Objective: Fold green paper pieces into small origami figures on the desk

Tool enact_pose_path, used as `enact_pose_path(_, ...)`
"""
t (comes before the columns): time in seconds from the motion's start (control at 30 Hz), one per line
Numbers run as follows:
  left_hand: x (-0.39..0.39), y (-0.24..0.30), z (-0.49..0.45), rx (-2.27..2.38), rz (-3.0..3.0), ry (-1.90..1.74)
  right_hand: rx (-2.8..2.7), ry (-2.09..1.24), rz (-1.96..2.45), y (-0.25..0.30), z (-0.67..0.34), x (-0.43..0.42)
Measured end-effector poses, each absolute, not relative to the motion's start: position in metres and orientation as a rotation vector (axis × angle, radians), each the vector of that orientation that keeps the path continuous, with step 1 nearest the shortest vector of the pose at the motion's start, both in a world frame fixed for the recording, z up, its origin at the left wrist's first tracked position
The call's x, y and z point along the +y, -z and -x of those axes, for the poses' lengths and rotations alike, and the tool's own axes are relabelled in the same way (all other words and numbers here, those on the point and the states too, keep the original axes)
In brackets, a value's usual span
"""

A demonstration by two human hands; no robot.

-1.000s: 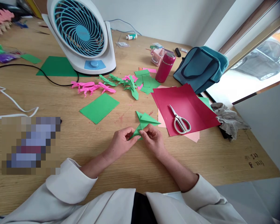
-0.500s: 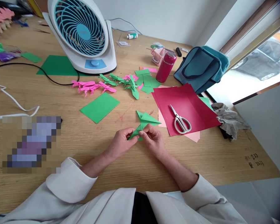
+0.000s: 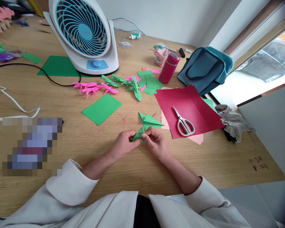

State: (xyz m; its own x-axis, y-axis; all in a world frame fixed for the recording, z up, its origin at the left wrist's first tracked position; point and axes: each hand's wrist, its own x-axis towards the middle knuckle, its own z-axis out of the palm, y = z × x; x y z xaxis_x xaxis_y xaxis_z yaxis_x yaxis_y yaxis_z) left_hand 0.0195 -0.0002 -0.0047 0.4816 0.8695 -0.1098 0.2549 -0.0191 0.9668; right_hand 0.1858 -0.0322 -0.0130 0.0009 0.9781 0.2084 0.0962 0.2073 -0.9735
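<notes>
Between my two hands is a green folded paper point(image 3: 137, 135), its creased edges pinched by my fingers. My left hand point(image 3: 124, 142) is closed on its left side, thumb in front. At its right edge, my right hand point(image 3: 156, 143) pinches with thumb and fingertips. Just beyond lies a second green folded piece point(image 3: 150, 121) with pointed corners; whether it joins the held paper is hidden by my fingers. A flat green paper sheet point(image 3: 101, 109) lies to the left. Farther back are several pink folded paper figures point(image 3: 92, 88) and green folded paper figures point(image 3: 135, 88).
To the right, white-handled scissors point(image 3: 185, 125) lie on red paper sheets point(image 3: 199, 110). Behind them stand a magenta flask point(image 3: 169, 68) and a teal bag point(image 3: 205, 71). A fan point(image 3: 95, 65) stands at the back left; a blurred-out flat object point(image 3: 34, 144) is at the left.
My left hand and its side of the green folded paper have shifted very slightly. My right hand stays almost still, and both hands keep their hold.
</notes>
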Motion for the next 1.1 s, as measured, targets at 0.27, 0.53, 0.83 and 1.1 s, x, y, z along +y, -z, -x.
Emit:
enact_pose_path(0.27, 0.003, 0.009, -0.017, 1.004, -1.537, -0.607, -1.368, -1.002, 1.135, 0.012, -0.186, -0.032)
enact_pose_path(0.53, 0.004, 0.007, -0.014, 1.003, -1.558, -0.524, -1.393, -0.943, 1.116, 0.009, -0.185, -0.032)
enact_pose_path(0.83, 0.006, 0.002, -0.012, 1.008, -1.615, -0.489, -1.437, -0.928, 1.156, 0.007, -0.187, -0.033)
enact_pose_path(1.1, 0.005, -0.002, -0.012, 1.008, -1.602, -0.469, -1.454, -0.9, 1.131, 0.005, -0.187, -0.033)
